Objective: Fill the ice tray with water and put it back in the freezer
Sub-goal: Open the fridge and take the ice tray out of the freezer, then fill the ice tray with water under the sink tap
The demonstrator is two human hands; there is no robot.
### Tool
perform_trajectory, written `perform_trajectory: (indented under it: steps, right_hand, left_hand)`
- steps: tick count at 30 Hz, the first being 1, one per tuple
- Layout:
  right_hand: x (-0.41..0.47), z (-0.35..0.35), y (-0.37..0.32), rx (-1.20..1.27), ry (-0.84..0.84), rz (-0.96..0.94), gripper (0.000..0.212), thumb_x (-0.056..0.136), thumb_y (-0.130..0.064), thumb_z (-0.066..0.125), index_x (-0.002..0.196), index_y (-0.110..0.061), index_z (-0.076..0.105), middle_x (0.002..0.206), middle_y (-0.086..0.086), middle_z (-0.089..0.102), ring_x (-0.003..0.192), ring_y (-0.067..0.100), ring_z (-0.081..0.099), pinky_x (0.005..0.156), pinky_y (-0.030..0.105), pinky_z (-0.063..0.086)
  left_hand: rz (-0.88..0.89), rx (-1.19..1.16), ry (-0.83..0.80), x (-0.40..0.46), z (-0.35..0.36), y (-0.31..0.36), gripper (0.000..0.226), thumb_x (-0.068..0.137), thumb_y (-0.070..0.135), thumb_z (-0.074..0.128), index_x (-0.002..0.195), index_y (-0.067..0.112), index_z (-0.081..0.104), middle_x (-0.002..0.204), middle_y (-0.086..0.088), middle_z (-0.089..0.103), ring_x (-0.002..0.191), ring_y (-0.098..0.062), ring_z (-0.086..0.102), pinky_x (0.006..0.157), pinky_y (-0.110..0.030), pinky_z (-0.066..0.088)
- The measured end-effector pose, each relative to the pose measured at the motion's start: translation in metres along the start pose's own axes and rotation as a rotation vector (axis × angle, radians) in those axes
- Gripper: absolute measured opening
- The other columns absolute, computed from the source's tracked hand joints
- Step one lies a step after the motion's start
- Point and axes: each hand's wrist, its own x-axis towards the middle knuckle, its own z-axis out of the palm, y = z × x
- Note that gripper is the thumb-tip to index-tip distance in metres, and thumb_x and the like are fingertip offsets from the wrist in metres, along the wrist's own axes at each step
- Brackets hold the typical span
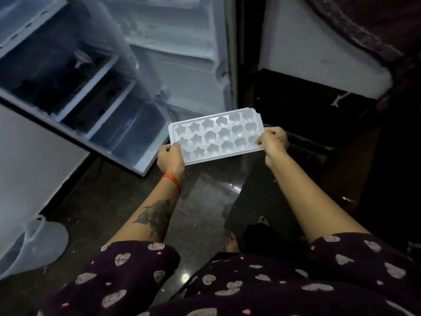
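A white ice tray [215, 136] with star, flower and heart moulds is held level in front of the open fridge [173, 62]. My left hand [170, 158] grips its near left corner. My right hand [272, 141] grips its right end. I cannot tell whether the moulds hold water. The fridge's white inside shelves show behind the tray, lit from within.
The fridge door [75, 83] swings open to the left, its shelves dark. A white plastic jug [32, 242] stands on the dark glossy floor [205, 201] at the lower left. A white wall [314, 46] and dark furniture stand to the right. My bare feet [232, 242] show below.
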Motion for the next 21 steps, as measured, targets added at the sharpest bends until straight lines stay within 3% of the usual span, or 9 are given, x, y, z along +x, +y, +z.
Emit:
perform_trajectory:
  steps: [4, 9, 15, 19, 21]
  right_hand:
    - [0.010, -0.051, 0.014, 0.024, 0.117, 0.038, 0.037, 0.074, 0.011, 0.052, 0.104, -0.009, 0.060, 0.099, 0.003, 0.056, 0.072, 0.010, 0.048, 0.050, 0.017, 0.037]
    - [0.023, -0.110, 0.025, 0.052, 0.220, 0.084, 0.036, 0.075, 0.010, 0.049, 0.105, -0.009, 0.057, 0.101, 0.004, 0.055, 0.071, 0.009, 0.045, 0.050, 0.020, 0.036]
    - [0.034, -0.160, 0.036, 0.125, 0.372, 0.120, 0.031, 0.073, 0.009, 0.048, 0.093, -0.016, 0.053, 0.090, 0.000, 0.056, 0.074, 0.013, 0.052, 0.051, 0.021, 0.037]
    - [0.035, -0.182, 0.035, 0.169, 0.450, 0.115, 0.032, 0.077, 0.006, 0.049, 0.099, -0.018, 0.052, 0.093, -0.001, 0.053, 0.067, 0.005, 0.045, 0.050, 0.019, 0.037]
    - [0.036, -0.191, 0.033, 0.192, 0.478, 0.116, 0.033, 0.080, 0.004, 0.050, 0.104, -0.018, 0.052, 0.094, -0.002, 0.051, 0.068, 0.005, 0.045, 0.051, 0.018, 0.038]
  left_hand:
    - [0.053, 0.054, -0.135, -0.022, 0.043, 0.002, 0.015, 0.089, 0.021, 0.054, 0.074, 0.020, 0.052, 0.097, -0.002, 0.054, 0.090, -0.019, 0.051, 0.078, -0.028, 0.039]
    - [0.103, 0.096, -0.254, -0.049, 0.096, 0.007, 0.016, 0.089, 0.022, 0.056, 0.098, 0.012, 0.064, 0.101, -0.003, 0.057, 0.093, -0.018, 0.052, 0.085, -0.027, 0.043]
    - [0.136, 0.105, -0.420, -0.079, 0.151, 0.010, 0.013, 0.089, 0.022, 0.058, 0.077, 0.016, 0.057, 0.096, -0.003, 0.059, 0.090, -0.020, 0.054, 0.081, -0.030, 0.046]
    - [0.190, 0.118, -0.510, -0.092, 0.178, 0.020, 0.023, 0.089, 0.021, 0.057, 0.066, 0.023, 0.053, 0.079, 0.002, 0.057, 0.087, -0.020, 0.054, 0.077, -0.031, 0.046]
    - [0.232, 0.130, -0.547, -0.097, 0.189, 0.028, 0.023, 0.089, 0.022, 0.057, 0.066, 0.025, 0.054, 0.084, -0.001, 0.059, 0.087, -0.022, 0.055, 0.081, -0.035, 0.048]
